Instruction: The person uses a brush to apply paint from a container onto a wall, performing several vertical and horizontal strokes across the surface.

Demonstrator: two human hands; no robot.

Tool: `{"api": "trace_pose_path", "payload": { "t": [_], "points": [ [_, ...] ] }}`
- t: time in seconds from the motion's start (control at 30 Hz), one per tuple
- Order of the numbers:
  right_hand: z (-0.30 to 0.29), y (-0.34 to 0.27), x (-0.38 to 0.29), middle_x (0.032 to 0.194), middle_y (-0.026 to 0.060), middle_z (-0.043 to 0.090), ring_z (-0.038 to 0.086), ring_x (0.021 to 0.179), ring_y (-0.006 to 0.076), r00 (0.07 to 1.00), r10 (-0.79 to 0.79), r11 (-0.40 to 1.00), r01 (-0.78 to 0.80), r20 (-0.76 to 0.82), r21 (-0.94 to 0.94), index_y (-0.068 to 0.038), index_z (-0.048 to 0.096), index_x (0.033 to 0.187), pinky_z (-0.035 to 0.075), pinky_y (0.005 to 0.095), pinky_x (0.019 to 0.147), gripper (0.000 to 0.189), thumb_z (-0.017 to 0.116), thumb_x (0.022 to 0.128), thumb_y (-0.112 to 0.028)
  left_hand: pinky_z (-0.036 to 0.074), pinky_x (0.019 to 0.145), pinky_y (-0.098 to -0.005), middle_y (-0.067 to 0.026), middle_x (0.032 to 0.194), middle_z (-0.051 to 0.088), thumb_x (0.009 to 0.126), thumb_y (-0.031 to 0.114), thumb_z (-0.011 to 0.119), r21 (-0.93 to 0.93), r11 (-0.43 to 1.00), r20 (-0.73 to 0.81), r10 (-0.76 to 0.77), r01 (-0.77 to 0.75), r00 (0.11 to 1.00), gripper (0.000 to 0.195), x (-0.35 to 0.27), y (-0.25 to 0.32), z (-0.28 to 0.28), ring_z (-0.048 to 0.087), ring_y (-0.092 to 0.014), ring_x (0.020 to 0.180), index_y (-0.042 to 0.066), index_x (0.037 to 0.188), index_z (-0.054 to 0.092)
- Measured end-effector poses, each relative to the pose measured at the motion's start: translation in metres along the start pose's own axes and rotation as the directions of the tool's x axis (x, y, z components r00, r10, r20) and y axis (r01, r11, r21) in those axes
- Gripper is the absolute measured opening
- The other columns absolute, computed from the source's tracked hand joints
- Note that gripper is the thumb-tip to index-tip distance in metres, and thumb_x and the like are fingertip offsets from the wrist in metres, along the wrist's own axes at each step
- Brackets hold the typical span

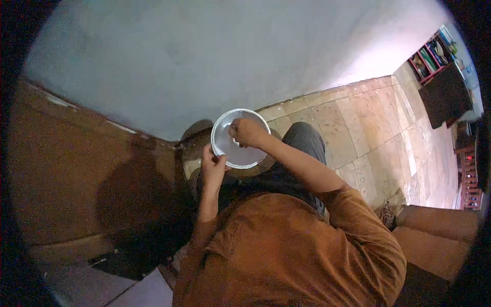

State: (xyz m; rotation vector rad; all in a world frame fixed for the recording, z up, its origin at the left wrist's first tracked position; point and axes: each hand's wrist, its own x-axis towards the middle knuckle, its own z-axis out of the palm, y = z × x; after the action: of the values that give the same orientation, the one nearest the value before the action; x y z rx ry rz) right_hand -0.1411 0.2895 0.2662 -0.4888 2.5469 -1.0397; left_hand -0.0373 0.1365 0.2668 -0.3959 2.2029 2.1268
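Observation:
A round, light-coloured metal bowl or pan (248, 157) with a pale rim is held above the lap. At its lower left rim, my left hand (214, 163) grips the edge with the thumb over the top. My right hand (245, 132) is inside the bowl with its fingers curled. Something small and white (236, 142) shows by those fingers, but whether it is held, or only a shine on the metal, I cannot tell. Whatever else lies in the bowl is too blurred to make out.
A pale wall (172, 69) rises in front, above a tiled floor (341, 130). A shelf with pink edges (427, 61) and stored items stands at the upper right. Brown cushioned furniture (433, 238) is at the lower right, and a brown surface (69, 172) lies left.

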Motion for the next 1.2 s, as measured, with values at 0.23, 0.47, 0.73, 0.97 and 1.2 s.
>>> {"api": "trace_pose_path", "payload": {
  "t": [0.23, 0.47, 0.73, 0.97, 1.2],
  "points": [
    [-0.018, 0.005, -0.018, 0.067, 0.015, 0.063, 0.063, 0.052, 0.0189, 0.993, 0.105, 0.966, -0.113, 0.046, 0.234, 0.004, 0.06, 0.092, 0.051, 0.0331, 0.047, 0.029, 0.045, 0.09, -0.02, 0.056, 0.052, -0.0276, -0.0128, 0.099, 0.057, 0.079, -0.002, 0.053, -0.012, 0.999, -0.003, 0.052, -0.052, 0.999, 0.05, 0.012, 0.004, 0.009, 0.062, -0.017, 0.073, 0.003, 0.126, 0.036],
    [-0.078, 0.029, -0.072, 0.085, 0.0126, 0.066, 0.065, 0.063, 0.0164, 0.975, 0.19, 0.619, -0.207, 0.111, 0.758, 0.004, 0.053, 0.113, 0.05, 0.0272, 0.052, 0.033, 0.045, 0.093, -0.02, 0.056, 0.051, -0.0271, -0.0144, 0.1, 0.057, 0.079, -0.004, 0.053, -0.116, 0.993, -0.037, 0.016, -0.02, 0.999, 0.047, 0.03, 0.009, 0.032, 0.063, -0.019, 0.072, 0.002, 0.122, 0.037],
    [-0.096, 0.042, -0.099, 0.083, 0.0087, 0.063, 0.058, 0.065, 0.0128, 0.951, 0.298, 0.41, -0.204, 0.081, 0.889, 0.003, 0.053, 0.107, 0.04, 0.0226, 0.048, 0.027, 0.045, 0.093, -0.019, 0.057, 0.052, -0.0298, -0.0164, 0.103, 0.055, 0.08, -0.003, 0.052, -0.168, 0.986, 0.015, -0.006, 0.009, 1.0, 0.047, 0.039, 0.013, 0.052, 0.063, -0.02, 0.074, 0.001, 0.123, 0.035],
    [-0.095, 0.069, -0.105, 0.075, 0.0049, 0.058, 0.052, 0.059, 0.0104, 0.965, 0.261, 0.349, -0.062, -0.033, 0.935, 0.0, 0.053, 0.109, 0.037, 0.0216, 0.044, 0.025, 0.04, 0.093, -0.016, 0.059, 0.054, -0.0328, -0.0174, 0.104, 0.054, 0.082, 0.002, 0.055, -0.139, 0.986, 0.034, -0.089, 0.093, 0.995, 0.048, 0.045, 0.01, 0.069, 0.063, -0.023, 0.077, 0.001, 0.124, 0.033],
    [-0.128, 0.107, -0.11, 0.071, 0.004, 0.057, 0.048, 0.052, 0.0092, 0.849, 0.43, 0.428, 0.107, -0.306, 0.898, -0.001, 0.055, 0.099, 0.034, 0.0218, 0.042, 0.021, 0.044, 0.092, -0.018, 0.059, 0.056, -0.0334, -0.0174, 0.114, 0.049, 0.084, 0.006, 0.056, -0.174, 0.98, -0.003, -0.102, 0.1, 0.995, 0.045, 0.049, -0.031, 0.057, 0.062, -0.024, 0.08, 0.001, 0.123, 0.034]
  ]
}}
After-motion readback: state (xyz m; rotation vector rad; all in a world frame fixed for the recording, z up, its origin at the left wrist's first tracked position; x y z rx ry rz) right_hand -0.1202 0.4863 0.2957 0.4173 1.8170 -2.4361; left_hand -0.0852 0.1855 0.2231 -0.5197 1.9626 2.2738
